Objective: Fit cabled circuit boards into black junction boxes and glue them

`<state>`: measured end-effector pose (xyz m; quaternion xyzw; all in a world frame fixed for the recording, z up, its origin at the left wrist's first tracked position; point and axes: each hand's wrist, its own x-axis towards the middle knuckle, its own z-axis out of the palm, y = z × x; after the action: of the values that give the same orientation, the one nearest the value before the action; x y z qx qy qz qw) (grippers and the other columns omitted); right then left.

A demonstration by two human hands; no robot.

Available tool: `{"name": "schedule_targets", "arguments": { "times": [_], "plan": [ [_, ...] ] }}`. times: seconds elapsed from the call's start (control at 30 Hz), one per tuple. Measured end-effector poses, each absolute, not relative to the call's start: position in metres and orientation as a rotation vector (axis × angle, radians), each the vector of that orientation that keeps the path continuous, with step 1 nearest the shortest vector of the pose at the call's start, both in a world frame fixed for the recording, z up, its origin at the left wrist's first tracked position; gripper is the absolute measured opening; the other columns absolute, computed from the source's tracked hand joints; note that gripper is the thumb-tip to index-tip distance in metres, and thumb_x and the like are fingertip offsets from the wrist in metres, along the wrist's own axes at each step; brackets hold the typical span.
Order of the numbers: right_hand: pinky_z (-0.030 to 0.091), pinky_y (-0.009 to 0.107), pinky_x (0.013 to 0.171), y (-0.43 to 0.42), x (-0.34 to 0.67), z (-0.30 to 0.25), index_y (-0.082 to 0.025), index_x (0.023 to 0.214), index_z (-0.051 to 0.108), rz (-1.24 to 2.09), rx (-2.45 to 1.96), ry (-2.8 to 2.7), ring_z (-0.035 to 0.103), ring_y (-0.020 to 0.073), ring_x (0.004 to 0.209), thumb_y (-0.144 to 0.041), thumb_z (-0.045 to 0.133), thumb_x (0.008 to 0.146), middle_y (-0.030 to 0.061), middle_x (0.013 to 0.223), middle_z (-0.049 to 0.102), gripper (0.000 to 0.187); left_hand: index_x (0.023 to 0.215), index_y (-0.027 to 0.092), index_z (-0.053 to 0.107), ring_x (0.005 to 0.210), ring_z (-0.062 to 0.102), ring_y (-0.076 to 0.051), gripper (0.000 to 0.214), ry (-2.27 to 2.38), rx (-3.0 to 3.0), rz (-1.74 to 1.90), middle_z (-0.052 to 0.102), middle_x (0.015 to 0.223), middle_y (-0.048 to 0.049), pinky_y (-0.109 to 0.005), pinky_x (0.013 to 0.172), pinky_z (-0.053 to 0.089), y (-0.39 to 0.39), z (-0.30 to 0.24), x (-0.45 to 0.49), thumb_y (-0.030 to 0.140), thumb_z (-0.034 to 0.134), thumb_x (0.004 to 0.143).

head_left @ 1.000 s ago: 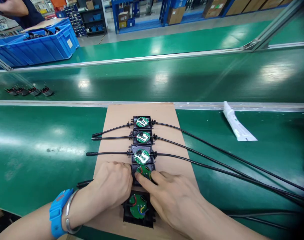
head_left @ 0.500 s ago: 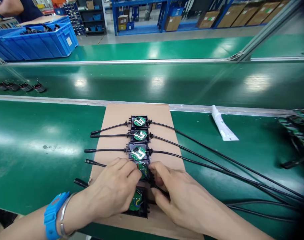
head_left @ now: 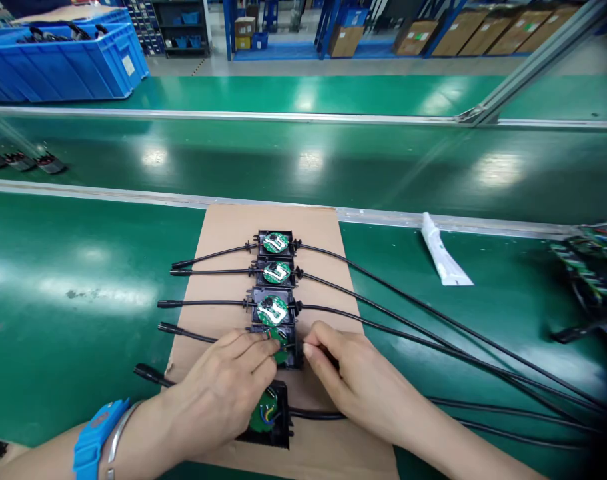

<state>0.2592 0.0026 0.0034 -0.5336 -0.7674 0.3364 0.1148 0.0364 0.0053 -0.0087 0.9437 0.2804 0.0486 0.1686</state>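
Observation:
Several black plastic housings with green circuit boards stand in a column on a cardboard sheet (head_left: 223, 227). My left hand (head_left: 228, 387) lies over the second-nearest housing (head_left: 296, 357), its fingers together and pressing on the green circuit board (head_left: 282, 355). Just right of that housing, my right hand (head_left: 353, 373) pinches the black cable at the housing's side; the fingers hide most of the pinched part. Below, the nearest housing (head_left: 283, 427) holds a board (head_left: 264, 410) with coloured wires, partly covered by my left hand. Three farther boards (head_left: 272, 311) carry white strips.
Black cables (head_left: 408, 327) run right across the green bench; short connector ends (head_left: 169, 304) point left. A white tube (head_left: 443, 253) lies at right, near a pile of boards and dark parts (head_left: 590, 280). Behind are a metal rail (head_left: 398, 217) and a blue crate (head_left: 73, 67).
My left fingers have flattened onto the board. The right hand has drawn its fingertips into a tighter pinch beside the housing, and the cable there no longer shows. The view has shifted slightly.

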Motion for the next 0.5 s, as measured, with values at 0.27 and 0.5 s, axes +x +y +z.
{"name": "schedule_targets", "arguments": {
  "times": [0.27,0.5],
  "plan": [
    [0.032,0.03,0.056,0.013,0.259,0.006,-0.02,0.08,0.05,0.75,-1.533,-2.664,0.054,0.0178,0.065,-0.005,0.04,0.082,0.004,0.083,0.058,0.018,0.141,0.009,0.034,0.109,0.052,-0.027,0.063,0.795,2.731,0.054,0.057,0.122,-0.0127,-0.043,0.098,0.042,0.005,-0.003,0.041,0.003,0.039,0.078],
    [0.016,0.031,0.047,0.004,0.248,-0.006,-0.018,0.077,0.056,0.304,-1.517,-2.738,0.049,0.0179,0.056,-0.003,0.048,0.068,0.0059,0.076,0.058,0.02,0.123,0.01,0.053,0.091,0.053,-0.025,0.046,0.827,2.742,-0.013,0.06,0.104,-0.0094,-0.041,0.085,0.046,0.007,-0.002,0.05,0.011,0.046,0.078]
  ]
}}
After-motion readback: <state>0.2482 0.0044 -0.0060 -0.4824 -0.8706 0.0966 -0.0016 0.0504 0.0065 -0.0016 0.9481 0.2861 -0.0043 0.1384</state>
